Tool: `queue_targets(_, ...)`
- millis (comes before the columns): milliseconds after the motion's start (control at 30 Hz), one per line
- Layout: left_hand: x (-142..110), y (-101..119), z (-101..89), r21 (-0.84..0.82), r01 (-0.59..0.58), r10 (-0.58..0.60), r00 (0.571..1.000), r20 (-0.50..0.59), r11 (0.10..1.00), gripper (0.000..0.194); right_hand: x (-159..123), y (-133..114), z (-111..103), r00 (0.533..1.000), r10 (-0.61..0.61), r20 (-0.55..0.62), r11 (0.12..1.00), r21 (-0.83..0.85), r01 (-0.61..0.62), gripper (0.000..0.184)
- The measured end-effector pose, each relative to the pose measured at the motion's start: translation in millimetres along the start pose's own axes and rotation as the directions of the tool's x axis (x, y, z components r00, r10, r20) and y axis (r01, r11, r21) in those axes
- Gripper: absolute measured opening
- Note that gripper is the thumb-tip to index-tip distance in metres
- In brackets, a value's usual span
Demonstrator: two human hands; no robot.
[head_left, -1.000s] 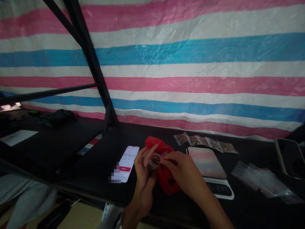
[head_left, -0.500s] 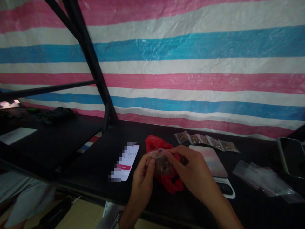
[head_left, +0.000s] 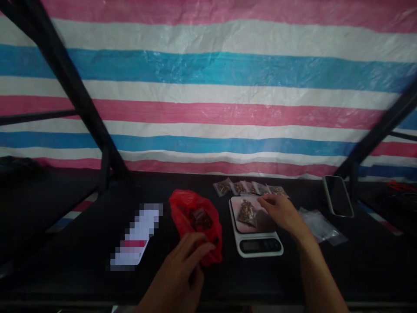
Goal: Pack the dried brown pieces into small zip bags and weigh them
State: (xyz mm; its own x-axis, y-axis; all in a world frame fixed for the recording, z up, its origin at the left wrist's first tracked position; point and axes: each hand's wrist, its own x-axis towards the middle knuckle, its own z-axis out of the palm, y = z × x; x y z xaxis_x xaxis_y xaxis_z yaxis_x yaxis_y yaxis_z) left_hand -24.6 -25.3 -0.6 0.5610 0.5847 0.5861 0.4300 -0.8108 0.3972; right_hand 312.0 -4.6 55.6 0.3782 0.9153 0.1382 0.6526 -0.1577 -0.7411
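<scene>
A small clear bag of brown bits lies on the platform of a white kitchen scale. My right hand rests at the platform's right edge beside that bag, fingers spread and holding nothing. My left hand hovers near the table's front, fingers loosely apart, its tips touching the lower edge of a crumpled red plastic bag that holds dark contents.
A row of filled small bags lies behind the scale. Empty clear bags and a dark phone lie to the right. A lit phone lies left of the red bag. A striped tarp hangs behind; black frame posts stand on both sides.
Both hands held the small filled bag above the red bag; now it lies on the scale, released. My view has swung right and the hands have moved apart.
</scene>
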Motion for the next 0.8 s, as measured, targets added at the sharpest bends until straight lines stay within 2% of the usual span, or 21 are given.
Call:
queue_targets(100, 1, -2, 15.5, -0.022, 0.003, -0.002, 0.999, 0.034, 1.0, 0.047, 3, 14, -9, 0.995, 0.031, -0.095, 0.999, -0.009, -0.032, 0.03)
queue_targets(167, 3, -4, 23.9, -0.041, 0.016, -0.015, 1.0, 0.011, 0.999, 0.041, 5, 25, -17, 0.986, 0.049, -0.158, 0.999, -0.008, -0.051, 0.032)
queue_targets(300, 9, -3, 33.6, -0.084, 0.059, -0.068, 0.992, -0.105, 0.995, 0.032, 8, 45, -26, 0.966, 0.052, -0.254, 0.999, 0.018, -0.049, 0.039)
queue_targets(467, 22, 4, 35.1, -0.106, 0.094, -0.119, 0.958, -0.261, 0.99, 0.022, 12, 55, -21, 0.952, -0.018, -0.305, 0.998, 0.057, 0.037, 0.044)
queue_targets(633, 24, 15, 26.4, -0.078, -0.017, -0.008, 0.947, -0.321, 0.997, 0.029, 18, 55, -12, 0.961, -0.12, -0.249, 0.987, 0.073, 0.142, 0.044)
queue_targets(733, 9, 22, 26.7, -0.085, -0.097, 0.069, 0.955, -0.29, 0.992, 0.034, 22, 53, -5, 0.957, -0.169, -0.235, 0.98, 0.068, 0.19, 0.044)
queue_targets(800, -4, 29, 31.2, -0.127, -0.179, 0.142, 0.956, -0.255, 0.976, 0.028, 23, 51, -1, 0.955, -0.199, -0.218, 0.975, 0.058, 0.216, 0.04)
